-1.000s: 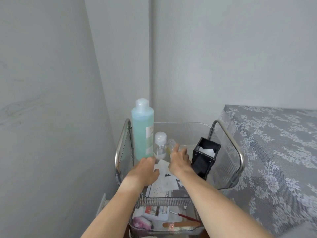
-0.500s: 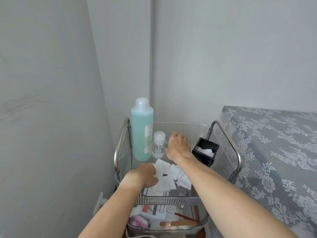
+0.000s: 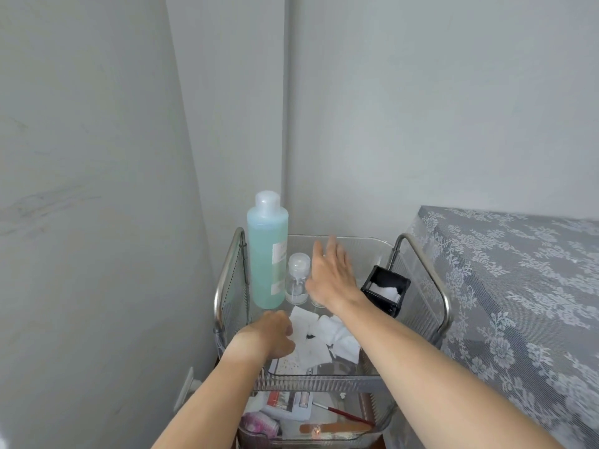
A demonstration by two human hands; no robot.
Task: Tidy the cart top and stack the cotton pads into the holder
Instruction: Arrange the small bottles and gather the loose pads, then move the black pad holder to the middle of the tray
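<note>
Several white cotton pads (image 3: 319,340) lie loose on the clear tray of the cart top (image 3: 324,380), toward its front. My left hand (image 3: 272,335) rests knuckles-up on their left edge, its fingertips curled out of sight. My right hand (image 3: 332,275) hovers over the back of the tray with fingers spread and nothing in it. To its right a black square holder (image 3: 387,298) leans with a white pad inside.
A tall teal bottle (image 3: 267,254) and a small clear pump bottle (image 3: 297,281) stand at the tray's back left. Metal handles (image 3: 424,257) flank the cart. The lower shelf (image 3: 311,419) holds small tools. A lace-covered table (image 3: 518,286) adjoins on the right, with walls at left and behind.
My right hand has lifted from beside the small bottles and moved toward the back, opening flat. The left hand stays on the pads.
</note>
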